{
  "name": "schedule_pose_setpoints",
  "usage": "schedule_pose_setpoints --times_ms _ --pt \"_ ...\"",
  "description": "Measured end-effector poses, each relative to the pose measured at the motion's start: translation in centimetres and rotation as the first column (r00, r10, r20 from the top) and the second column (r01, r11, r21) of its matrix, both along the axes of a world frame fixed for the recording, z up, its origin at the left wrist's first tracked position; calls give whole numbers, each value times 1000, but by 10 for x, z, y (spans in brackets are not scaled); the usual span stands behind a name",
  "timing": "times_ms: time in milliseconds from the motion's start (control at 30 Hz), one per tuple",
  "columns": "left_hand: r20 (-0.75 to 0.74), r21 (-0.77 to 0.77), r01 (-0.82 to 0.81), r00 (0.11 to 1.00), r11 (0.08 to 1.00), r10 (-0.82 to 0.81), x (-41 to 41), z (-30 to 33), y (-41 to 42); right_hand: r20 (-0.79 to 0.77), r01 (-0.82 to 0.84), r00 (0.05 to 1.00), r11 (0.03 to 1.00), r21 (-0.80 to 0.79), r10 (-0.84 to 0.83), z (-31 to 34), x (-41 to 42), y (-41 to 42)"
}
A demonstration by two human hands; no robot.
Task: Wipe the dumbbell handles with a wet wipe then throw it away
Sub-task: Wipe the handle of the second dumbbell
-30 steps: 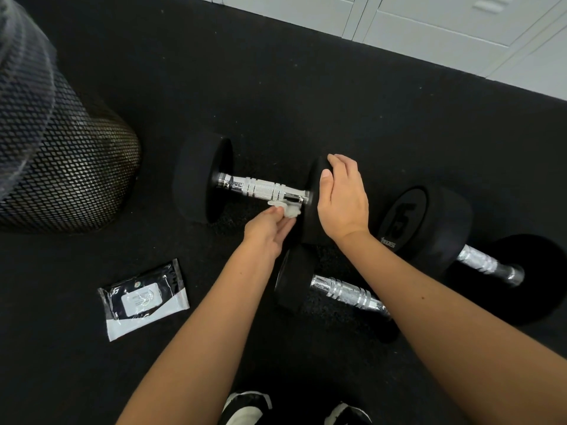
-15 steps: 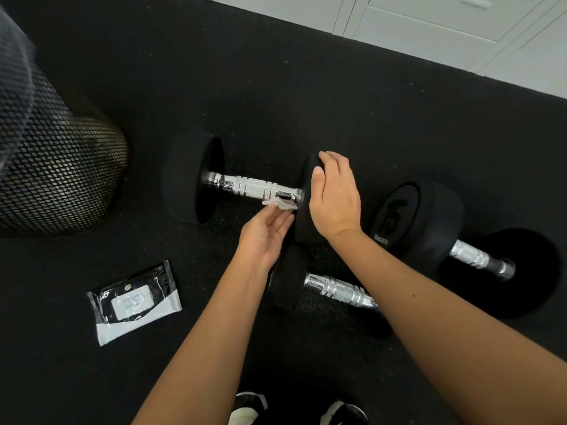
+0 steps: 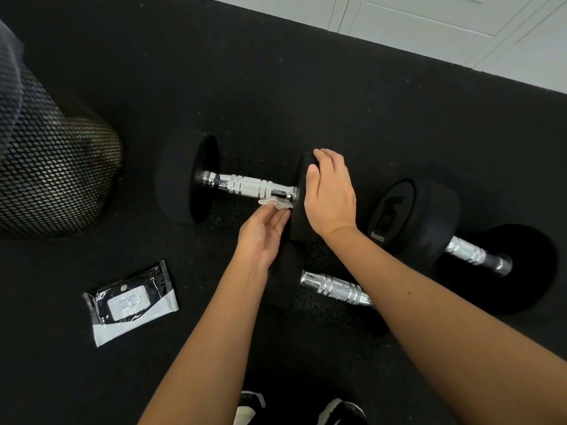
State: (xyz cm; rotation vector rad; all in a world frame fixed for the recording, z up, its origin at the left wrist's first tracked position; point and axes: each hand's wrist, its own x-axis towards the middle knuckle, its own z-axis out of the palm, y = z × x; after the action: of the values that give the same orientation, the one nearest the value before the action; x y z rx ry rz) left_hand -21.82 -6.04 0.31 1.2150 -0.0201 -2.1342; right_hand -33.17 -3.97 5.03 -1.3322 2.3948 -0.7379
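Observation:
A black dumbbell lies across the floor, its chrome handle between two round heads. My right hand grips the right head, fingers curled over its top edge. My left hand is turned palm up and pinches a crumpled white wet wipe against the underside of the handle, close to the right head. A second dumbbell's handle lies nearer me, partly hidden under my right forearm. To the right lies a third dumbbell, marked 15.
A black and white pack of wipes lies on the black rubber floor at the lower left. A black mesh bin stands at the far left. White cabinets line the back. The tips of my shoes show at the bottom edge.
My left hand has rolled from knuckles-up to palm-up, bringing the wipe under the handle's right end. My right hand has stayed on the dumbbell head.

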Motion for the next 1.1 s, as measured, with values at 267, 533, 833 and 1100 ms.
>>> schedule_pose_setpoints --times_ms 267,533,833,1100 --pt "119 -1 -8 993 1000 8 -8 4 -8 6 3 1000 1000 -6 -3 -1 0 0" --pt "64 -22 -11 998 1000 12 6 6 9 7 6 1000 1000 -15 -5 -1 0 0" --pt "93 -10 -7 996 1000 8 -1 3 2 -5 6 1000 1000 -6 -6 -1 0 0" --pt "104 16 3 995 1000 -5 -13 2 -11 -1 5 1000 1000 -12 -5 -2 0 0"
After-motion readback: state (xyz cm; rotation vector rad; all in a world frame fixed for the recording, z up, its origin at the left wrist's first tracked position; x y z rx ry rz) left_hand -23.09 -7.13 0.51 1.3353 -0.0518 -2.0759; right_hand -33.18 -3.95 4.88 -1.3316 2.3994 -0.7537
